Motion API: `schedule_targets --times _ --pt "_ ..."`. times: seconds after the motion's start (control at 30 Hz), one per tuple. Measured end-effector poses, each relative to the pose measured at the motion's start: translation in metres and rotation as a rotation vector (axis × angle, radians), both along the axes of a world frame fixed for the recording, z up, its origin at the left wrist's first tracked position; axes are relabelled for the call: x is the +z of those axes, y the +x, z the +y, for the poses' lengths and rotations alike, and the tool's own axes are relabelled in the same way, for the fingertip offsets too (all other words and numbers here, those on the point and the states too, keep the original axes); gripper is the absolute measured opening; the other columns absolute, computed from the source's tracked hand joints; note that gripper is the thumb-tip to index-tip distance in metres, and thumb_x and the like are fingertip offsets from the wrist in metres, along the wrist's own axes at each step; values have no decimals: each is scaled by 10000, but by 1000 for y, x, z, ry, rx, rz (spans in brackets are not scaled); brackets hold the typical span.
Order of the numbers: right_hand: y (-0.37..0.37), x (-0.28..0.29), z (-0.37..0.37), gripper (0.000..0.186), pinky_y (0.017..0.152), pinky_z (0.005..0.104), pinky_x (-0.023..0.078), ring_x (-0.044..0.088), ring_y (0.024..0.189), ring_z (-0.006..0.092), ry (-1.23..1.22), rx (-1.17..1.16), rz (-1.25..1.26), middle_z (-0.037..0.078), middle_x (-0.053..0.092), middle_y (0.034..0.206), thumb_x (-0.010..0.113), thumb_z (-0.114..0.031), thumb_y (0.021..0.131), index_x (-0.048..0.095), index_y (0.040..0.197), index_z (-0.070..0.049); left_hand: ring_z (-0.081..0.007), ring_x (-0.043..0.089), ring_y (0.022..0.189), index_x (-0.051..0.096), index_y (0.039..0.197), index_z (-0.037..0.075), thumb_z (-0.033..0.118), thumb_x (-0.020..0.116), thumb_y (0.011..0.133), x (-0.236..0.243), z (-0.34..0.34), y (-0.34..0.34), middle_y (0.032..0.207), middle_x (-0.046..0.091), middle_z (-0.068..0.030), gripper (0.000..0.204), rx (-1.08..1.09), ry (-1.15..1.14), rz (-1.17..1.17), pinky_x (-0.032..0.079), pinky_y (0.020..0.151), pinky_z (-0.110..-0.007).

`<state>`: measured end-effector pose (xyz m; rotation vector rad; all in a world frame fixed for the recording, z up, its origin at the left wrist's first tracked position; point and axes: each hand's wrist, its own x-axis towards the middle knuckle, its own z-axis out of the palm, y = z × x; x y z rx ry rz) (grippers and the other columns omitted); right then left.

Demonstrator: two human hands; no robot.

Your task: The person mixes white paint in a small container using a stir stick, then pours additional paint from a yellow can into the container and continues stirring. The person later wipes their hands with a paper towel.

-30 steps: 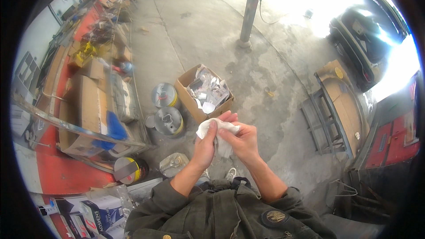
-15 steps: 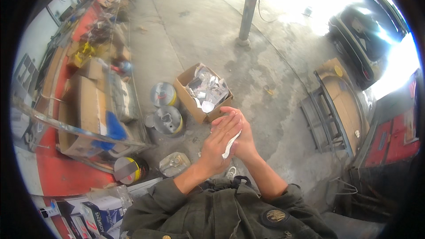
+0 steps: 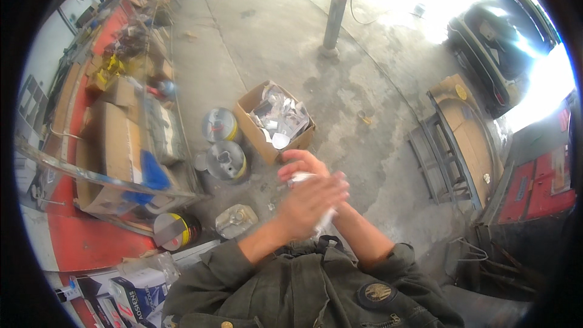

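Observation:
A crumpled white wipe (image 3: 326,220), thin like tissue or paper, is pressed between my two hands in front of my body. My left hand (image 3: 311,203) lies across the top, its fingers stretched out, side by side and blurred by motion. Beneath it, my right hand (image 3: 308,163) has its fingers loosely curved, and part of the wipe shows at its palm. The middle of the wipe is hidden under the left hand. Just beyond the hands, a cardboard box (image 3: 260,136) stands on the floor, filled with white and clear scraps.
Two metal cans (image 3: 226,161) stand left of the box, near a clear plastic container (image 3: 237,222) and another can (image 3: 176,232). A cluttered rack (image 3: 109,146) runs along the left. At right are a metal frame with cardboard (image 3: 464,140) and a red cabinet (image 3: 534,188). A post (image 3: 337,12) rises ahead.
My left hand has slid rightward and down across the right hand, toward its wrist. The right fingers have come apart from it, and the wipe shows on both sides of the left hand.

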<state>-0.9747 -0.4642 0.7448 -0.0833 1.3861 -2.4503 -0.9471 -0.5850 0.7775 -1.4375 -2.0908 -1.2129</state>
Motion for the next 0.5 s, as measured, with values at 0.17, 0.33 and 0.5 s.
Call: schedule_targets --times 0.17,0.33,0.5 --pt "1 -21 -3 662 894 314 525 622 1008 182 243 -90 87 122 654 1106 748 -97 843 421 1419 -82 -259 564 1307 654 1235 22 119 599 829 -3 -8 -13 1324 642 -109 421 -86 -48 142 427 1105 -418" --pt "23 18 6 759 928 339 516 600 1081 187 239 -88 57 113 630 1180 787 -102 818 370 1450 -59 -289 562 1306 659 1255 37 177 580 916 -31 -54 -37 1338 637 -126 375 155 -78 -33 438 1092 -414" --pt "26 59 17 796 934 348 494 558 1173 176 667 -217 221 96 601 1281 810 -90 808 362 1466 -67 -304 555 1303 617 1293 -21 294 426 1071 -29 -75 -39 1349 620 -168 430 403 190 -423 412 1100 -400"
